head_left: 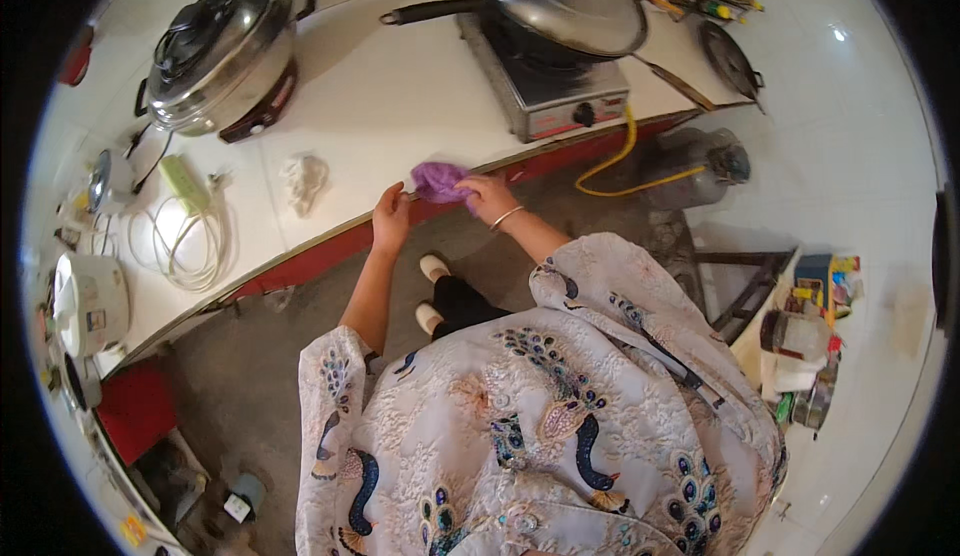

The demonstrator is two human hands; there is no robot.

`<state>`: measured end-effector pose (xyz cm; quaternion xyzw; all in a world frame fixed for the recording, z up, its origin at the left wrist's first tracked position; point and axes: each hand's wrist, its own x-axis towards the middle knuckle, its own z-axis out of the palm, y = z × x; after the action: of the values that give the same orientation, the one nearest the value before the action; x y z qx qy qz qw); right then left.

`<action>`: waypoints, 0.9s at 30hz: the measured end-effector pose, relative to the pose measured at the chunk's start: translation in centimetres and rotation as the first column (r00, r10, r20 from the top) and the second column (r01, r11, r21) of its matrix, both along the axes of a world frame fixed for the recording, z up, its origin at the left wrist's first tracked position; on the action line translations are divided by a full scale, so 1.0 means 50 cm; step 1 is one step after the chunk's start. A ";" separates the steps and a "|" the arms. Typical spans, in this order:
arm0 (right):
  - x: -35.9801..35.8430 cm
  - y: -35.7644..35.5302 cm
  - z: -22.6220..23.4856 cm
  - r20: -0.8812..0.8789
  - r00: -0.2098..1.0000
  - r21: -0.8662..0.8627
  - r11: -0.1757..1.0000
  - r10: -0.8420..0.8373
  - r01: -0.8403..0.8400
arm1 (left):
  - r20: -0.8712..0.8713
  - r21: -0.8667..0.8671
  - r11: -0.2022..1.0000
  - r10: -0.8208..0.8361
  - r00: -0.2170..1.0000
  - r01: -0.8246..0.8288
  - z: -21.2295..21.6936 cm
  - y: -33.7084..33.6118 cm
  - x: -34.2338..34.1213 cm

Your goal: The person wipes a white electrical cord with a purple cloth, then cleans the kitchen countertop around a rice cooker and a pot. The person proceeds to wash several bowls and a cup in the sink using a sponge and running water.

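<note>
At the counter's front edge my right hand (pixel 488 199), with a bangle at its wrist, is closed on a crumpled purple cloth (pixel 438 182). The cloth rests over the counter's edge, and its far end reaches toward my left hand. Just left of the cloth, my left hand (pixel 391 220) is raised by the edge with loosely bent fingers and nothing seen in it. A crumpled white cloth (pixel 303 184) lies on the white counter (pixel 350 106) to the left.
A gas stove (pixel 570 106) bears a lidded black pan (pixel 565 6); its yellow hose (pixel 600 191) runs to a gas cylinder (pixel 690 171). On the left stand a lidded electric pot (pixel 225 56), a power strip (pixel 183 184) with coiled cable and a white rice cooker (pixel 92 304).
</note>
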<state>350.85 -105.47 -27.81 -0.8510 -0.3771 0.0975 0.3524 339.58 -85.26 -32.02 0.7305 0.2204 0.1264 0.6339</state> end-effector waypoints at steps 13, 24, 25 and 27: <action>0.037 -0.474 0.144 -0.941 0.286 0.297 0.849 0.181 0.438 | 0.095 -0.899 0.379 -0.318 0.943 0.218 0.170 -0.458 0.125; 0.346 -0.965 0.162 -0.713 0.632 0.302 0.681 -0.303 0.667 | -0.013 -0.378 0.848 -0.405 0.914 0.371 0.225 -0.872 0.521; 0.375 -0.994 0.162 -0.579 0.697 0.234 0.734 -0.422 0.638 | -0.013 -0.327 0.860 -0.419 0.908 0.392 0.241 -0.902 0.547; 0.463 -1.024 0.131 -0.493 0.750 0.263 0.746 -0.441 0.612 | 0.016 -0.316 0.862 -0.412 0.911 0.396 0.268 -0.930 0.583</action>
<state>374.02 -156.68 -21.24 -0.7912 -0.0464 0.0822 0.6042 368.74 -131.76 -18.60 0.6539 0.0960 -0.0647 0.7477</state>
